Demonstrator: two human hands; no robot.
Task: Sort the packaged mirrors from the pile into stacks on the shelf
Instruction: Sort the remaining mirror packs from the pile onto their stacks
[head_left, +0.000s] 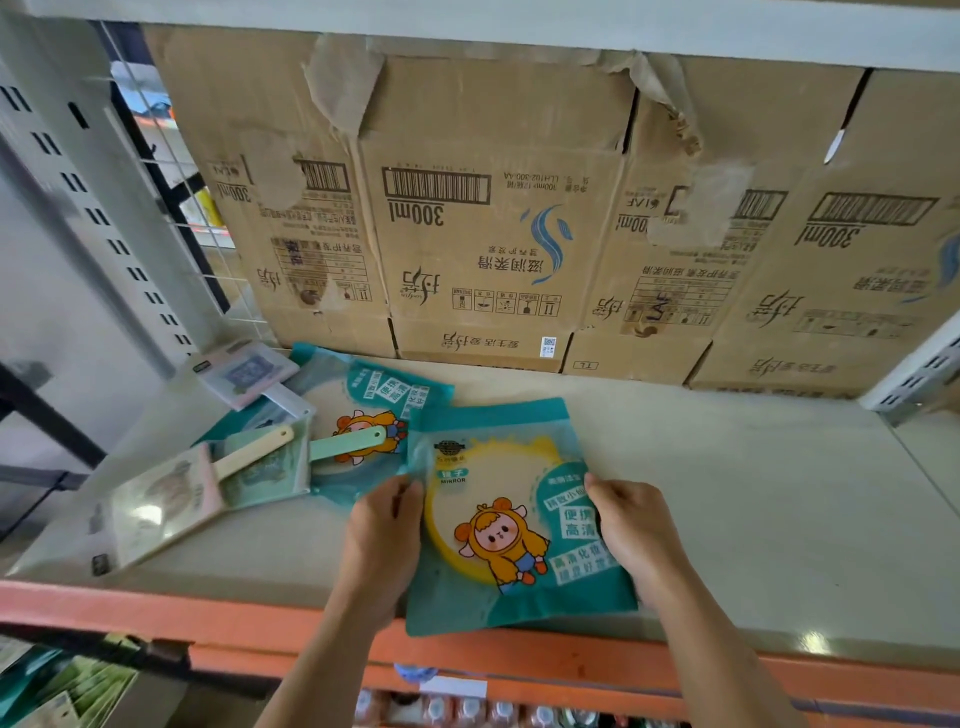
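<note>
A teal mirror packet (506, 519) with a yellow round mirror and a cartoon figure lies at the shelf's (753, 499) front edge. My left hand (387, 540) grips its left side and my right hand (636, 535) grips its right side. Behind it to the left lies a second teal packet (363, 400) of the same kind. Further left is a loose pile: a green handled mirror (270, 467), a pink-edged packaged mirror (156, 504) and a small pink packet (244, 371).
Several brown cardboard boxes (493, 218) line the back of the shelf. An orange beam (130, 610) runs along its front edge. A grey slotted upright (98, 218) stands at the left. Bottles show on the lower level (467, 709).
</note>
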